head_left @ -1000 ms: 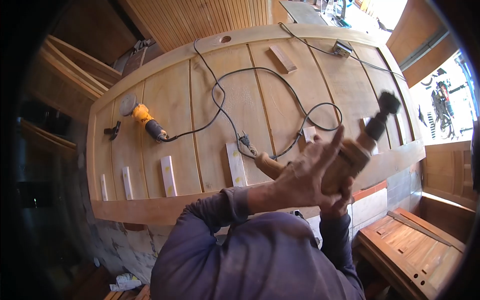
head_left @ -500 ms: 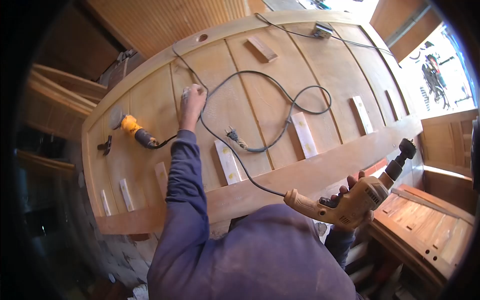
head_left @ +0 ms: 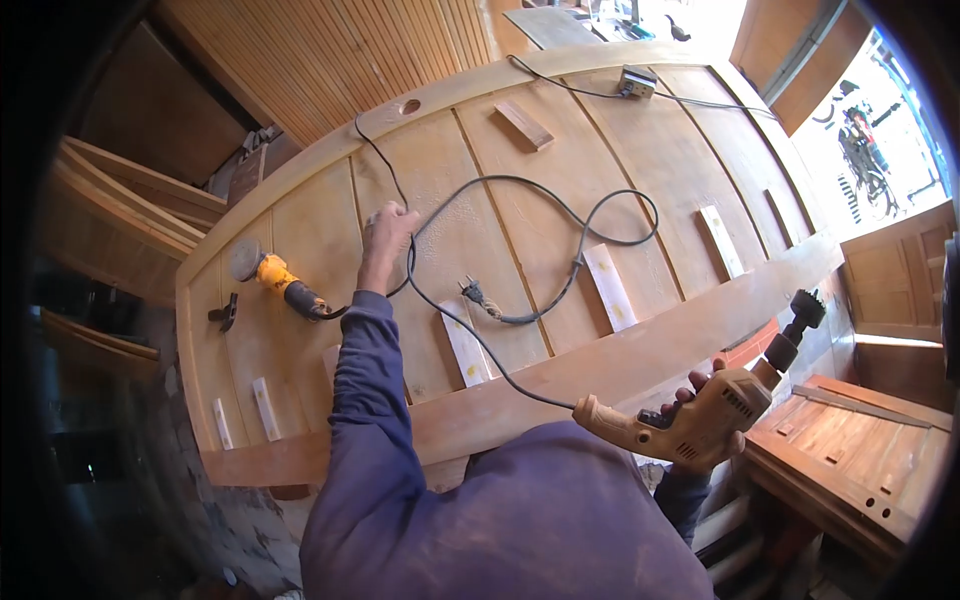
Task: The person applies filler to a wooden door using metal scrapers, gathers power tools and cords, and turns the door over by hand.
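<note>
the fingers of the right hand [head_left: 699,380] are wrapped around the body of a tan drill [head_left: 715,418], closed firmly on it. the drill is held out past the near edge of a wooden panel [head_left: 500,235], its toothed round cutter [head_left: 808,308] pointing up and to the right. the left hand [head_left: 385,245] is over the panel, fingers bent inward right at a dark cord [head_left: 535,182]; i cannot tell whether they have hold of it. the cord leaves the drill's handle, and loops of it lie across the panel, with a plug [head_left: 472,290] near the middle.

to the left of that hand a yellow and black grinder [head_left: 284,285] lies on the panel, its disc at the far end, and a small black handle [head_left: 224,313] lies just beside it. pale wood strips [head_left: 610,288] stand apart along the near side, and a loose block [head_left: 523,126] sits farther back. near the far edge is a small box [head_left: 636,82] on another cord. a reddish wooden door [head_left: 845,440] lies at the lower right.
</note>
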`<action>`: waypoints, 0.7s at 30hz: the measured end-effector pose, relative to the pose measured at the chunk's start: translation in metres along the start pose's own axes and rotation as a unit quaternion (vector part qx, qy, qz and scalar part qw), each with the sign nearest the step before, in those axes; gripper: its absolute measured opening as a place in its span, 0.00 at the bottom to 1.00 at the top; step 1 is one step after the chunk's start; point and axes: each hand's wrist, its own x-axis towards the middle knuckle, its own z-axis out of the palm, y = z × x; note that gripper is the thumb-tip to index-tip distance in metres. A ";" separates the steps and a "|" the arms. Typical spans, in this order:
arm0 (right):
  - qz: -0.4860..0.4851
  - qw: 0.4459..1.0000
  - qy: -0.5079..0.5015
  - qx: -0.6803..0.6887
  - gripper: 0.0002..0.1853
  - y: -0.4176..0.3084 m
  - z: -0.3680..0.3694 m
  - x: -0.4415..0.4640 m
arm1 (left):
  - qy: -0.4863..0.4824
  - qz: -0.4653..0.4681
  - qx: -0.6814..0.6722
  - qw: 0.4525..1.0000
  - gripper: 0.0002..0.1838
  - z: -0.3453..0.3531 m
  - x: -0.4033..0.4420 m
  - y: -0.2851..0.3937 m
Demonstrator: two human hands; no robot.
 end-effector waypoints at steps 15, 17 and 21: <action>0.095 0.994 -0.048 0.028 0.65 0.014 -0.001 0.024 | -0.079 0.084 -0.163 0.980 0.18 -0.026 -0.055 -0.075; 0.115 0.991 -0.058 0.029 0.65 0.016 -0.001 0.029 | -0.030 0.147 -0.025 0.988 0.20 -0.005 -0.047 -0.062; 0.142 0.987 -0.062 0.040 0.64 0.020 0.006 0.034 | 0.032 0.185 0.067 0.980 0.15 0.025 -0.023 -0.012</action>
